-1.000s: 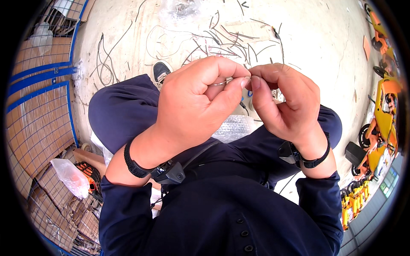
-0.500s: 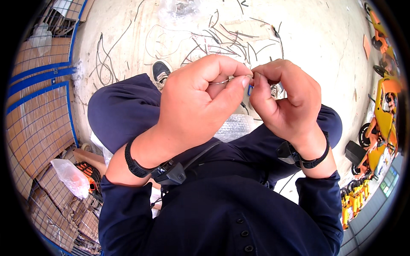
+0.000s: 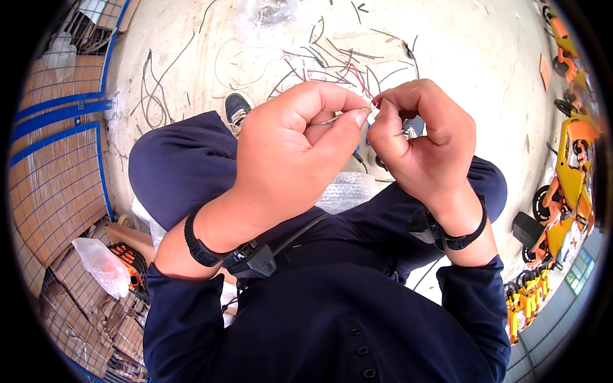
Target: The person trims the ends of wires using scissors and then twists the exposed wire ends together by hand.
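Head view shows the left hand [image 3: 290, 150] and right hand [image 3: 424, 140] meeting fingertip to fingertip, both pinched shut on a thin wire [image 3: 364, 86] with a red strand, held up above the lap. What sits at the wire's end is too small to tell. Below lies a sheet of bubble wrap [image 3: 345, 191] across the knees; loose cables [image 3: 191, 76] litter the concrete floor [image 3: 472, 51] beyond.
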Available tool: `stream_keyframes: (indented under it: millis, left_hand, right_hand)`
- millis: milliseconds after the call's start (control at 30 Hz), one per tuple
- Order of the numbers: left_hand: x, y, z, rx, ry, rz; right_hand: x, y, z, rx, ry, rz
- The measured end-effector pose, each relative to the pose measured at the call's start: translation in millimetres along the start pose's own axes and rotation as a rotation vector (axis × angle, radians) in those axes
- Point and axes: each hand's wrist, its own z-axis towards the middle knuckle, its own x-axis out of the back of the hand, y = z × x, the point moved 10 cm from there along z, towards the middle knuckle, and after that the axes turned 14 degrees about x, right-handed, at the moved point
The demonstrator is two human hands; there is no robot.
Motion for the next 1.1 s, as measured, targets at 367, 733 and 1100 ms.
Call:
stream_keyframes:
  millis: [367, 733, 1100]
  left_hand:
    - [4.7, -8.6, 10.4, 0.091, -0.076, -0.245]
    - [3.2, 22.9, -3.7, -0.412, 0.095, 0.156]
    - [-16.3, 22.4, -5.7, -0.467, -0.063, 0.416]
  right_hand:
    - [-20.3, 34.2, -22.7, -0.441, -0.044, 0.613]
    - [-45.8, 40.9, -38.7, -0.726, 0.029, 1.042]
    - [-42.8, 54.3, -44.2, -0.758, 0.041, 1.066]
